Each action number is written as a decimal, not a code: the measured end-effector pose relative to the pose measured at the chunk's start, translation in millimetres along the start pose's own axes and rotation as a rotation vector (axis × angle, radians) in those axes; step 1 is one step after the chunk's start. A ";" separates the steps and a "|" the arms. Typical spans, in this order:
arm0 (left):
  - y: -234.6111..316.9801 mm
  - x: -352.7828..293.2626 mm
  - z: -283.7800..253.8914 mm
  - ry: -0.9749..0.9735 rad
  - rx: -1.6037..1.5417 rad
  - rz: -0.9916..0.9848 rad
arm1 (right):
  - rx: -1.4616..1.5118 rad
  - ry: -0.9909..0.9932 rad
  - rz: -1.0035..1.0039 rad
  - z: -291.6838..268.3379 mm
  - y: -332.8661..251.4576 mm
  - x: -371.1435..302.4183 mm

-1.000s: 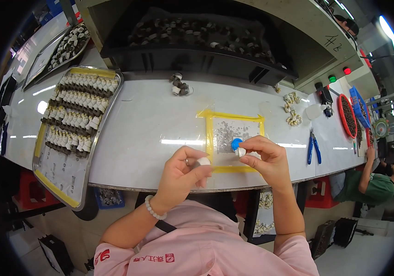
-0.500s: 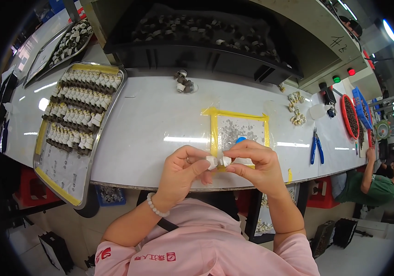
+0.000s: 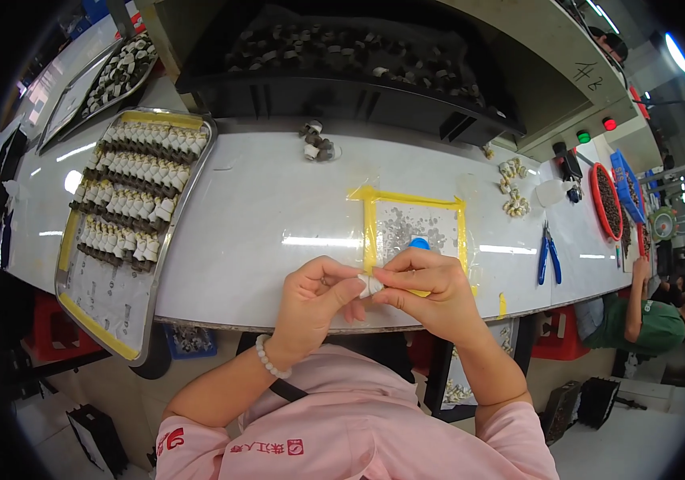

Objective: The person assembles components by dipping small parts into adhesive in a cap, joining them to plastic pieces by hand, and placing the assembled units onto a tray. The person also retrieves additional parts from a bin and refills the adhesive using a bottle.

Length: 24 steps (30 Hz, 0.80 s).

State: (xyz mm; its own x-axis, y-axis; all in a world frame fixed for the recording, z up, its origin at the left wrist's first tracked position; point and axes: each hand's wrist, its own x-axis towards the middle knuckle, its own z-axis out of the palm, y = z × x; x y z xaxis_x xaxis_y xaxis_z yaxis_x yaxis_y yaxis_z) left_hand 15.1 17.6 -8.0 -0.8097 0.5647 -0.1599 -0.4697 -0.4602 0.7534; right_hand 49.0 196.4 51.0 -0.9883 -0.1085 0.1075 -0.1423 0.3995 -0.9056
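At the table's near edge, my left hand [image 3: 315, 302] and my right hand [image 3: 432, 293] meet, thumbs and fingers pinching. Between their fingertips is a small white part [image 3: 370, 285], with two white pieces touching end to end. My fingers cover much of it, so its exact kind is unclear. Just beyond my right hand, a blue round object [image 3: 418, 243] rests on a yellow-taped square [image 3: 371, 232] strewn with small greyish bits. On the left, a metal tray [image 3: 206, 152] holds rows of similar white parts with dark ends [image 3: 142, 172].
A black bin [image 3: 318, 104] of dark and white parts stands at the back. Loose parts [image 3: 322, 148] lie before it. To the right are cream-coloured pieces [image 3: 512, 188], blue-handled pliers [image 3: 549, 260], a clear bottle [image 3: 550, 194] and a red basket [image 3: 606, 200]. A co-worker in green [image 3: 662, 324] sits far right.
My right hand has moved slightly left, bringing its white piece up against the one in my left hand. The gap between the pieces has closed.
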 end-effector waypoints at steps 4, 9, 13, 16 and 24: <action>-1.6 -1.2 0.2 0.002 -0.019 -0.003 | -0.041 0.018 -0.013 0.3 1.7 -1.5; 1.1 -1.2 6.5 0.030 0.063 -0.054 | -0.034 -0.012 -0.037 -22.8 11.3 -6.6; 15.6 -7.8 -2.5 0.106 0.152 -0.060 | -0.358 0.365 0.068 -81.8 43.9 -9.6; 38.7 -20.9 -17.1 0.167 0.251 0.088 | -0.703 0.593 0.188 -128.7 65.5 -9.0; 147.2 -76.6 -109.7 0.619 0.735 0.621 | -1.064 0.522 0.340 -151.4 107.6 0.2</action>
State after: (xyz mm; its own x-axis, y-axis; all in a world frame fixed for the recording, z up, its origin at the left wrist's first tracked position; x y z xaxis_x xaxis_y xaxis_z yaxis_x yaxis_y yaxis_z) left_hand -30.6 -168.6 45.2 -0.9602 -0.1481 0.2369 0.2263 0.0852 0.9703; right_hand 25.1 377.2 15.7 -0.8526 0.4249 0.3042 0.3935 0.9051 -0.1613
